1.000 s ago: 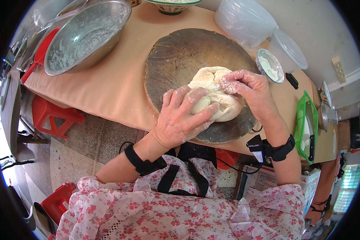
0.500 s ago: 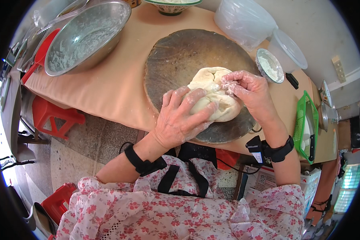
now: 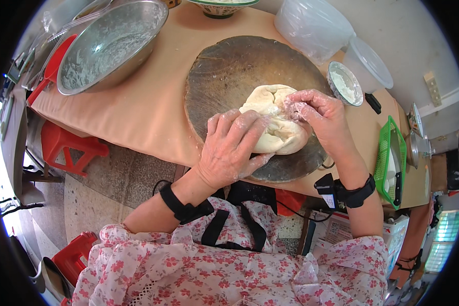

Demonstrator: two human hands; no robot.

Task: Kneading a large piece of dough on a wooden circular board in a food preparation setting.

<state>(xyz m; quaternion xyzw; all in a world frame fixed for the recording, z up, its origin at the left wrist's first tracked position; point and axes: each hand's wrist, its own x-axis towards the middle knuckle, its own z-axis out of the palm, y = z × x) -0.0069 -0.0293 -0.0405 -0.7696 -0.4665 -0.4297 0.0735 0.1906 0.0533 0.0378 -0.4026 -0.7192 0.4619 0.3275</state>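
Observation:
A pale lump of dough [image 3: 273,117] lies on a round dark wooden board [image 3: 229,71] on a tan table. My left hand [image 3: 232,148] lies flat against the dough's near left side, fingers spread and floured. My right hand [image 3: 319,115] pinches a fold of dough at the lump's right top, fingertips curled into it. Both wrists wear black bands.
A large floured steel bowl [image 3: 107,43] stands at the back left beside a red scoop [image 3: 51,74]. A small flour-filled bowl [image 3: 344,84], clear plastic containers [image 3: 316,25] and a green basket [image 3: 390,158] are to the right. Red stools [image 3: 69,148] stand on the floor.
My right hand has drawn a fold of dough inward over the lump. My left hand has stayed pressed on the dough's near side.

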